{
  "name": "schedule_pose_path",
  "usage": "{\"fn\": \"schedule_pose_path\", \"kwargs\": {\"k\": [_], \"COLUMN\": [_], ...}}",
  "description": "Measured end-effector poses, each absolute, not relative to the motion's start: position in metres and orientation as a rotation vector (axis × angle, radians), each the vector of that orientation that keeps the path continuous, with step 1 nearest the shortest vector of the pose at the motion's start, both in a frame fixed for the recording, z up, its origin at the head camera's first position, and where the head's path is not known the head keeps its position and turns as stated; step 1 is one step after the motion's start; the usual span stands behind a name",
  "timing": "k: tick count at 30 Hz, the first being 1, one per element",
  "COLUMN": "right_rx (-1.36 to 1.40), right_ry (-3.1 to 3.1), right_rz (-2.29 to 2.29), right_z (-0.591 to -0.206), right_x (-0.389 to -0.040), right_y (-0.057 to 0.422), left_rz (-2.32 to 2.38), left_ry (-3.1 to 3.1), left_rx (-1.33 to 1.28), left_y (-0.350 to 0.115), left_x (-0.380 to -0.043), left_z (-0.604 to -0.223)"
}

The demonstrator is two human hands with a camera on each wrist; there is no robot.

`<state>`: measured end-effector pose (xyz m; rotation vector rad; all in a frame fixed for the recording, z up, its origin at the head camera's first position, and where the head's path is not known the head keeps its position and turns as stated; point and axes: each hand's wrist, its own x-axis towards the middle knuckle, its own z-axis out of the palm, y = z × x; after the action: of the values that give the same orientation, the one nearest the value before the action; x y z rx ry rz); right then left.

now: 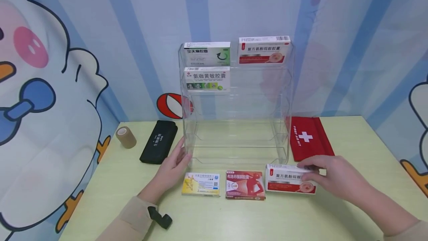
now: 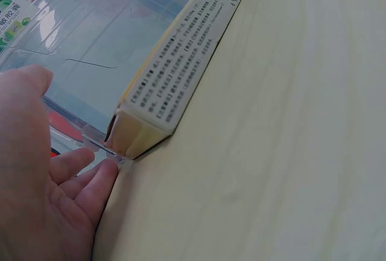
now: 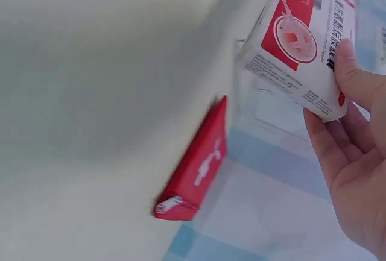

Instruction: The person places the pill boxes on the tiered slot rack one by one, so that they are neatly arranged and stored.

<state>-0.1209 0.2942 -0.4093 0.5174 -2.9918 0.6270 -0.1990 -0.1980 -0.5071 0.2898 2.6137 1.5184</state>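
Observation:
My right hand (image 1: 329, 176) pinches a white and red medicine box (image 1: 290, 179) by its right end, thumb on the front face and fingers behind. In the right wrist view the box (image 3: 301, 41) is tilted, with its printed front showing. My left hand (image 1: 172, 166) rests against the lower left corner of a clear tiered display rack (image 1: 235, 146). A yellow and white medicine box (image 1: 201, 184) lies in front of the rack, close to that hand. Beside it lies a red and pink medicine box (image 1: 245, 185).
Upper tiers of the rack carry a green and white box (image 1: 207, 54), a white box with a green strip (image 1: 207, 79) and another white and red box (image 1: 264, 50). A red first aid pouch (image 1: 312, 140), black case (image 1: 158, 141) and tan roll (image 1: 126, 137) lie on the table.

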Motion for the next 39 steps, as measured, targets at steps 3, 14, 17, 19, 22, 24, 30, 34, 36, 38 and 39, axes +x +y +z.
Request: {"fn": "schedule_pose_path", "kwargs": {"k": [3,14,17,19,22,24,30,34,36,38,39], "right_rx": [0.591,0.711,0.693,0.681,0.667,0.655,0.588,0.549,0.544,0.541,0.538], "right_ry": [-2.888,-2.464,-2.427,-2.409,-2.368,-2.339,-2.295,-2.288,-2.273,-2.261,-2.259], "right_rz": [0.616,0.534,0.544,0.539,0.547,0.567,0.669,0.689,0.693,0.693,0.686], "right_z": [-0.397,-0.348,-0.331,-0.321,-0.304,-0.294,-0.271,-0.261,-0.257,-0.255,-0.254], "right_x": [-0.123,-0.152,-0.163,-0.171,-0.182,-0.190,-0.210,-0.223,-0.229,-0.235,-0.238], "right_y": [0.290,0.258,0.247,0.242,0.234,0.230,0.223,0.218,0.215,0.211,0.210], "left_rz": [1.520,1.509,1.504,1.503,1.502,1.504,1.513,1.519,1.518,1.517,1.516], "left_ry": [2.614,2.633,2.633,2.632,2.633,2.634,2.625,2.622,2.625,2.624,2.623], "left_rx": [0.291,0.298,0.293,0.293,0.297,0.301,0.301,0.307,0.308,0.306,0.303], "left_y": [-0.198,-0.199,-0.199,-0.199,-0.198,-0.198,-0.199,-0.199,-0.199,-0.199,-0.199], "left_x": [-0.199,-0.199,-0.199,-0.199,-0.199,-0.199,-0.199,-0.200,-0.200,-0.200,-0.200], "left_z": [-0.508,-0.508,-0.509,-0.509,-0.509,-0.509,-0.510,-0.511,-0.511,-0.511,-0.511]}}
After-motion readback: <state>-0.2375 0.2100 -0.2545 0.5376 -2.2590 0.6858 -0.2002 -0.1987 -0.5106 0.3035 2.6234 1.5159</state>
